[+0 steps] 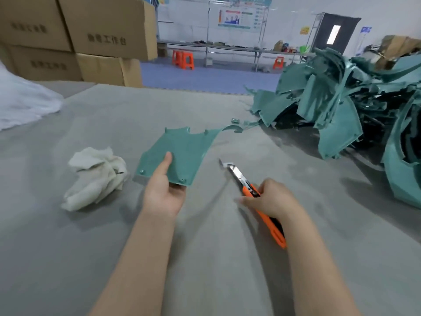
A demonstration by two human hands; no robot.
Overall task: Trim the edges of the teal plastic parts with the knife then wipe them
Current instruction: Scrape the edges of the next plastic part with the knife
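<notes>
A flat teal plastic part (182, 151) is held just above the grey table (205, 258) at the centre. My left hand (163, 192) grips its near edge, thumb on top and fingers underneath. My right hand (271, 199) holds an orange utility knife (262, 201) to the right of the part, its blade extended and pointing up-left, apart from the part. A crumpled white cloth (95, 176) lies on the table to the left of the part.
A large pile of teal plastic parts (346, 110) fills the right side of the table, with small teal scraps (237, 126) near it. Cardboard boxes (79, 39) are stacked at the back left. White plastic sheeting (22, 99) lies at the left edge.
</notes>
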